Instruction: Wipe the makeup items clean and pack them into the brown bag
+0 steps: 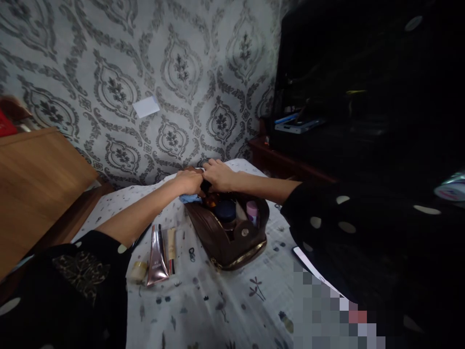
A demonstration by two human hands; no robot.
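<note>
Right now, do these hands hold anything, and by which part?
A black thing shows between the left hand and right hand at the far end of the brown bag; whether either grip holds it, and where, cannot be told.

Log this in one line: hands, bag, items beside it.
left hand: far end of bag | right hand: beside left, same end | bag: open | pink tube, jar: outside, left of bag
</note>
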